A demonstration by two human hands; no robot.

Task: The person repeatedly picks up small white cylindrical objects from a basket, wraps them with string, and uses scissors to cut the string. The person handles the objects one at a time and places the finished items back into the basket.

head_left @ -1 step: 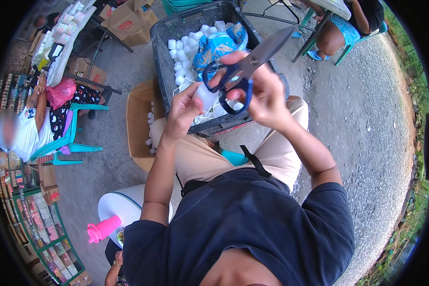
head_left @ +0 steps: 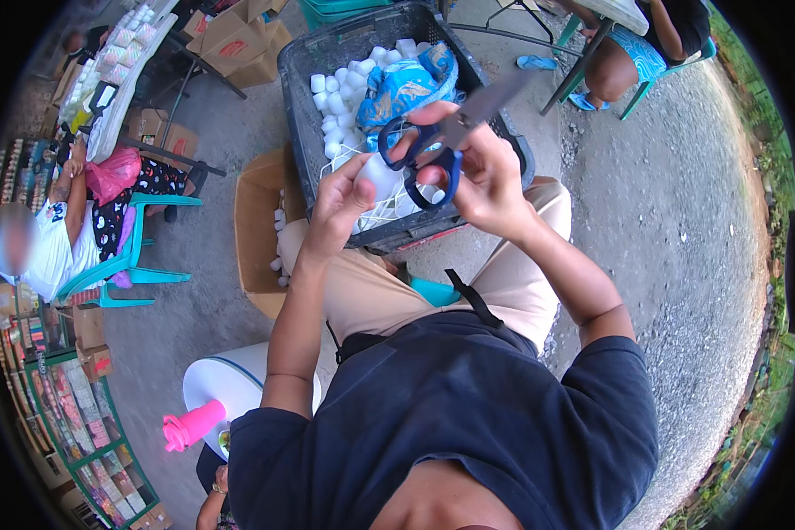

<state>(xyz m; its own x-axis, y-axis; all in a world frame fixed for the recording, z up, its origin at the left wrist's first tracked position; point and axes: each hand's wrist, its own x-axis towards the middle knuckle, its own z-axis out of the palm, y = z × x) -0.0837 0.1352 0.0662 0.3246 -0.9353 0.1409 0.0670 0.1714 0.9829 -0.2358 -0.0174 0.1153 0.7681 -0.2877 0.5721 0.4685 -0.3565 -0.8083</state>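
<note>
My left hand [head_left: 334,212] pinches a small white rounded piece [head_left: 379,177] between thumb and fingers, above the near edge of a black plastic crate [head_left: 297,106]. Scissors with dark blue handles [head_left: 454,177] are in my right hand [head_left: 496,185], its fingers through the loops. Their grey blades [head_left: 484,108] point up and to the right, away from the piece, and are blurred. Several similar white pieces [head_left: 334,103] lie in the crate beside a blue and gold patterned cloth or bag [head_left: 396,95]. Thin white strings [head_left: 387,212] hang below my hands.
An open cardboard box [head_left: 254,212] with a few white pieces stands left of the crate. Further left a person sits on a green chair [head_left: 131,238]. A pink object [head_left: 194,424] rests on a white round surface [head_left: 216,380]. Another person sits far right by a table [head_left: 623,13].
The scissors have tilted slightly, their blade tips moving down and left. A blue slipper on the floor behind them now shows more fully. My left hand stays in place.
</note>
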